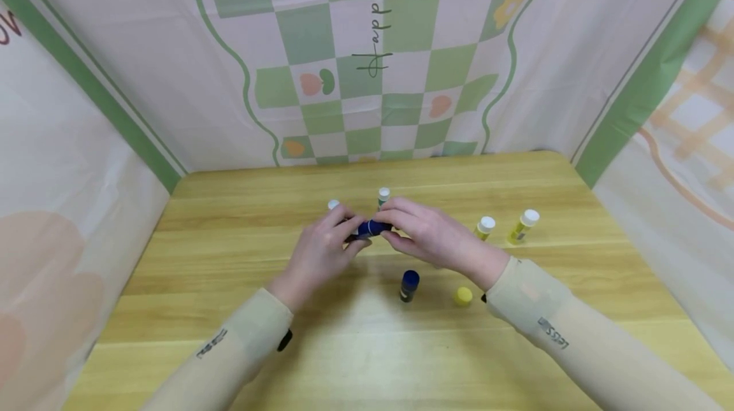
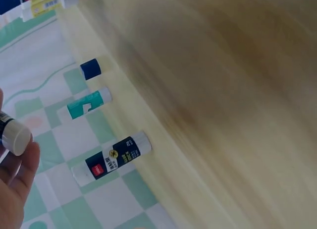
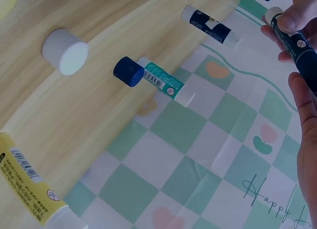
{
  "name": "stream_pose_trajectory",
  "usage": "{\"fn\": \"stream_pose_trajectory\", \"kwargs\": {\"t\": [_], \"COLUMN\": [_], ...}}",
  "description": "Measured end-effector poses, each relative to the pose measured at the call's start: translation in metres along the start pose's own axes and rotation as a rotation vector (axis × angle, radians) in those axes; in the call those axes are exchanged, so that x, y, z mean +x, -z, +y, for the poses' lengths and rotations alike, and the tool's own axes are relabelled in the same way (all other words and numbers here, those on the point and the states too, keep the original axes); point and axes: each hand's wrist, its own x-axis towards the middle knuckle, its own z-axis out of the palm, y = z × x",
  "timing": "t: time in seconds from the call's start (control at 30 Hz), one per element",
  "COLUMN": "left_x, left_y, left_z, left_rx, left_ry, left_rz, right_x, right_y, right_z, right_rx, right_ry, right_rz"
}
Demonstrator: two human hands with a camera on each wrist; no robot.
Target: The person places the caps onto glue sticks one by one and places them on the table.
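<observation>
A dark blue glue stick (image 1: 371, 228) is held level between both hands above the table. My left hand (image 1: 321, 248) grips its left end; the white base of this glue stick (image 2: 16, 139) shows between the fingers in the left wrist view. My right hand (image 1: 427, 230) pinches the right end, its fingertips partly covering it. Just behind the hands stand a teal glue stick (image 3: 163, 80) and a navy glue stick (image 2: 116, 158), both upright with white tops. A small blue cap (image 3: 129, 71) appears near the teal one in the right wrist view.
A dark glue stick with a blue top (image 1: 409, 286) stands nearer me, beside a round yellow cap (image 1: 463, 296). Two yellow glue sticks with white tops, one partly hidden (image 1: 484, 227) and one farther right (image 1: 523, 226), stand on the wooden table (image 1: 201, 258). Printed cloth (image 1: 355, 48) hangs behind.
</observation>
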Motion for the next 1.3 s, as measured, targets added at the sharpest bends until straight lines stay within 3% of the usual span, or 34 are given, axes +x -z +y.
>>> {"fn": "stream_pose_trajectory", "kwargs": {"t": [0.43, 0.63, 0.97, 1.3], "left_x": [-0.005, -0.007, -0.012, -0.019], "left_y": [-0.011, -0.014, -0.017, -0.023], "left_z": [0.001, 0.006, 0.011, 0.012], "left_rx": [-0.109, -0.216, -0.321, -0.314], "left_ry": [0.015, 0.045, 0.164, 0.115], "left_rz": [0.004, -0.055, -0.16, -0.161], "right_x": [0.002, 0.001, -0.001, -0.006], "right_y": [0.002, 0.003, 0.005, 0.004], "right_z": [-0.002, -0.003, 0.0, 0.006], "right_rx": [0.023, 0.077, 0.075, 0.068], "right_ry": [0.02, 0.019, 0.005, -0.015], "right_rz": [-0.001, -0.008, 0.022, 0.032]}}
